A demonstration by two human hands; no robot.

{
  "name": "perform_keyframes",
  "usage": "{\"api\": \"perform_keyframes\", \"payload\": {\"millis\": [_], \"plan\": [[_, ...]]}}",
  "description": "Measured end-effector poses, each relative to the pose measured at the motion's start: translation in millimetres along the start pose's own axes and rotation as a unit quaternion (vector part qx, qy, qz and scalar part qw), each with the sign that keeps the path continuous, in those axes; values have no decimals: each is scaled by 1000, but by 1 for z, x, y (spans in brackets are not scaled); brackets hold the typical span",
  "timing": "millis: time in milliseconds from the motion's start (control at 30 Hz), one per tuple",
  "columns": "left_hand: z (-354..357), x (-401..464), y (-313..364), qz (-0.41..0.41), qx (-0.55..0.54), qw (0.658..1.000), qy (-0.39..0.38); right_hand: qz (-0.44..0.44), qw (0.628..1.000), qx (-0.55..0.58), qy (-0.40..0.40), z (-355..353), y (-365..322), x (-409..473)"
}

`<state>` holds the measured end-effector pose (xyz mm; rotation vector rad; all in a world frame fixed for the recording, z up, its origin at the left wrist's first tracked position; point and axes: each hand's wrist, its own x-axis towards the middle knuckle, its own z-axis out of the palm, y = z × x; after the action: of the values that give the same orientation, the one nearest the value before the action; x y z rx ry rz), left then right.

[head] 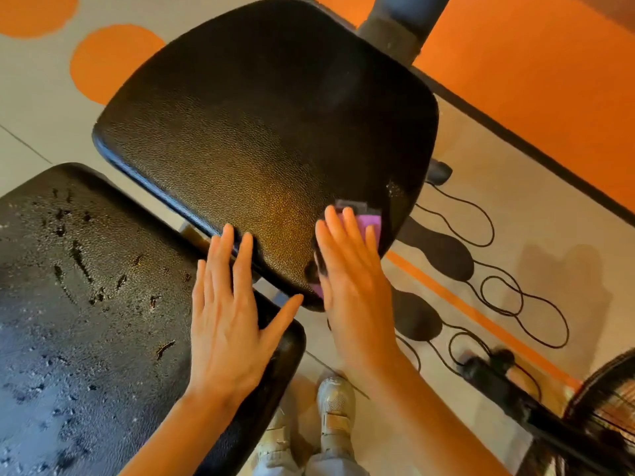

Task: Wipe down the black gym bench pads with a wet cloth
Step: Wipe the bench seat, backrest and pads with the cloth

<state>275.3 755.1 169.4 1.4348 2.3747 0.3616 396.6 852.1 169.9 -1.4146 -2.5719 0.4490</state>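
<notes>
Two black textured bench pads fill the view. The seat pad (261, 132) is in the middle; the longer pad (86, 304) at lower left is worn, with cracks and wet patches. My right hand (354, 280) lies flat, fingers straight, pressing a purple cloth (371, 223) onto the near right corner of the seat pad; most of the cloth is hidden under the palm. My left hand (230, 310) rests flat with fingers spread across the gap between the two pads, holding nothing.
Black cables (515, 297) loop over the beige and orange floor to the right, with a power strip (488, 369). A black fan grille (604, 407) stands at lower right. The black bench post (402, 25) rises behind the seat pad. My shoes (335, 410) stand below.
</notes>
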Motion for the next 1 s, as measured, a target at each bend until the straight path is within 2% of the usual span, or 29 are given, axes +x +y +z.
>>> {"api": "perform_keyframes", "payload": {"millis": [33, 100, 200, 300, 400, 467, 600, 667, 733, 800, 867, 933, 1000], "plan": [[1, 0, 3, 11, -7, 1000, -2, -20, 1000, 9, -13, -2, -2, -14], [5, 1, 6, 25, -12, 1000, -9, -33, 999, 15, -8, -3, 16, 11], [8, 1, 2, 23, -2, 1000, -4, 72, 996, -31, 33, -6, 48, 93], [10, 2, 1, 28, 7, 1000, -3, 121, 990, -16, 66, 2, 32, 73], [9, 1, 1, 28, 9, 1000, -8, 52, 997, 44, 41, 4, -6, -11], [9, 1, 1, 22, 9, 1000, -10, 6, 998, 60, 17, 1, 7, -3], [12, 1, 0, 26, 11, 1000, -3, 119, 989, 48, 76, -1, 50, 81], [13, 1, 0, 33, 16, 999, -2, 155, 980, 73, 99, 8, 37, 66], [12, 1, -1, 36, 19, 999, -3, 137, 976, 127, 110, 17, 4, 12], [11, 0, 0, 35, 16, 999, -2, 81, 981, 164, 70, 18, -15, -33], [11, -1, 0, 36, 15, 999, 2, 46, 980, 187, 61, 14, 2, -15], [12, -1, 0, 41, 18, 999, 11, 103, 972, 185, 103, 9, 25, 34], [13, 0, 0, 46, 28, 998, 18, 163, 957, 186, 152, 10, 25, 47]]}}
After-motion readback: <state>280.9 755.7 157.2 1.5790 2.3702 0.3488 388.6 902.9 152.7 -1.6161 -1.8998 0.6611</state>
